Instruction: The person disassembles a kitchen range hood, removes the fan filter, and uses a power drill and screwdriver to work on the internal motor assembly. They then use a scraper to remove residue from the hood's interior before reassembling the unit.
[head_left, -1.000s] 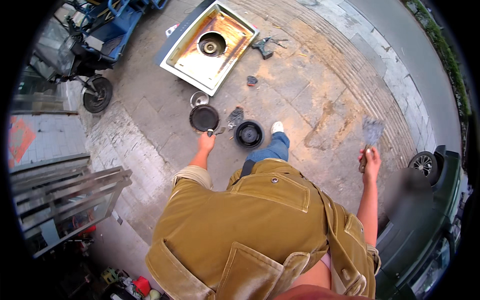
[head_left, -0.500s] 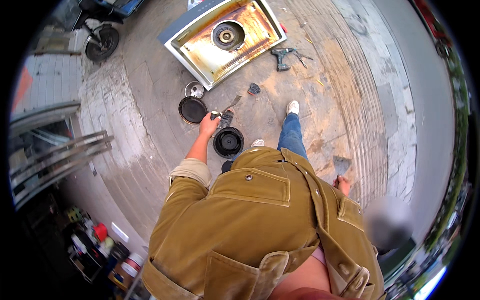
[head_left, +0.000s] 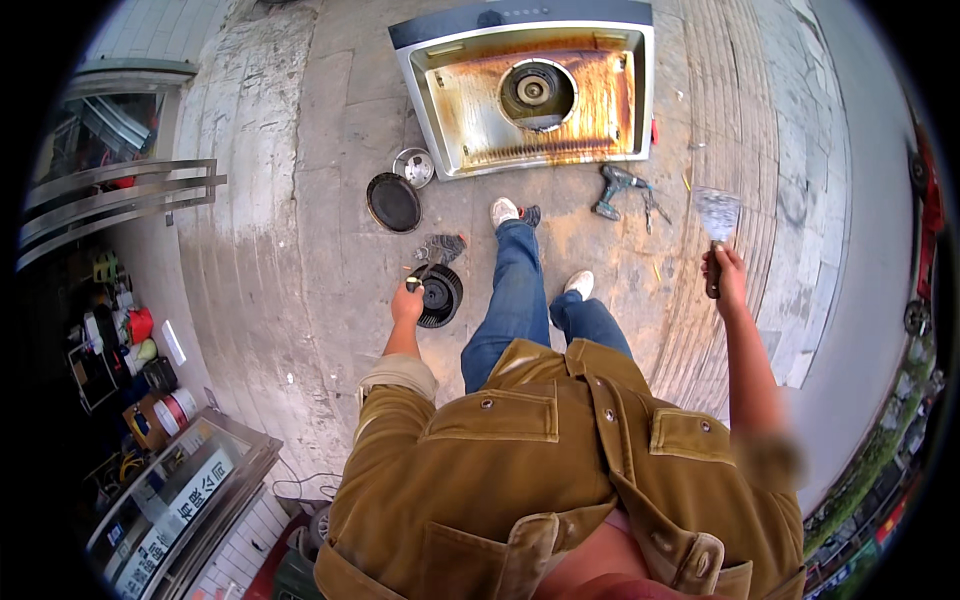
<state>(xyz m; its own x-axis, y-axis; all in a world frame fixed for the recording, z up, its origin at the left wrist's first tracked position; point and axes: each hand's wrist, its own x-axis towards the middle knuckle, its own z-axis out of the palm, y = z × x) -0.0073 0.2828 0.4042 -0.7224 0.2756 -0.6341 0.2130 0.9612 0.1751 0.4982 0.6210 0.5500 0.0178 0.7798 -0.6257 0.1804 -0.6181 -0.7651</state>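
My right hand (head_left: 730,278) is out to the right, closed around the dark handle of a wide-bladed putty knife (head_left: 717,215), blade pointing away from me. Low on the left, my left hand (head_left: 407,302) grips a small scraper (head_left: 414,285) by its black and pale handle; its narrow blade is hard to make out against the black fan wheel (head_left: 440,298) on the ground beyond. Ahead lies a range hood (head_left: 462,112) with its inside facing up, stained brown with grease around a round opening. A dark grey glove (head_left: 438,248) lies just past the fan wheel.
Left of the hood lie a black round cover (head_left: 394,203) and a metal cup-shaped part (head_left: 413,166). A cordless drill (head_left: 615,190) and pliers (head_left: 653,208) lie near its right corner. Another glove (head_left: 531,215) is by my foot. A metal door handle (head_left: 120,195) juts in at left.
My right hand has swung forward and up with the putty knife, from beside my body. My left hand has moved lower with the scraper. My body has turned and my feet have stepped.
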